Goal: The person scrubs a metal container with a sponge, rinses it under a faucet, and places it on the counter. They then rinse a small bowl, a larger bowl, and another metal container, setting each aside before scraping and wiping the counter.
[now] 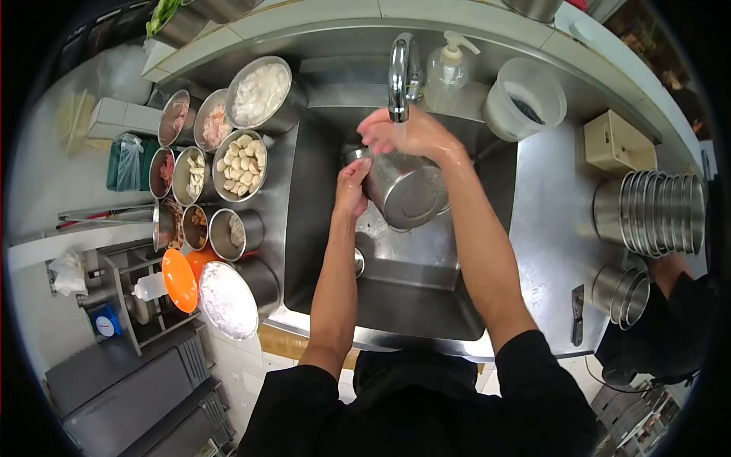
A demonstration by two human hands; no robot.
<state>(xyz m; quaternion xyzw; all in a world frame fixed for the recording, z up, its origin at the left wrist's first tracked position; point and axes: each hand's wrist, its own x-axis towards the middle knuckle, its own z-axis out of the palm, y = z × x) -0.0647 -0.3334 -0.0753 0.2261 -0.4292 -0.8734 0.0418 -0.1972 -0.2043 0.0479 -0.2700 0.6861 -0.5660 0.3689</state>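
Note:
A stainless steel pot (415, 194) is tilted on its side in the sink (411, 293), its round base turned toward me. My left hand (352, 186) grips its rim on the left, thumb on top. Just above the pot, my right hand (403, 134) is under the faucet (399, 80), wet, with its fingers apart and nothing visible in them. Water runs from the spout onto this hand. The pot's opening and inside are mostly hidden from view.
Metal containers of food, including one of pale round pieces (240, 166), crowd the left side. A soap pump bottle (447, 72) and plastic tub (525, 99) stand behind. Right are nested metal pots (647, 213), a scraper (577, 316) and another person's arm (670, 273).

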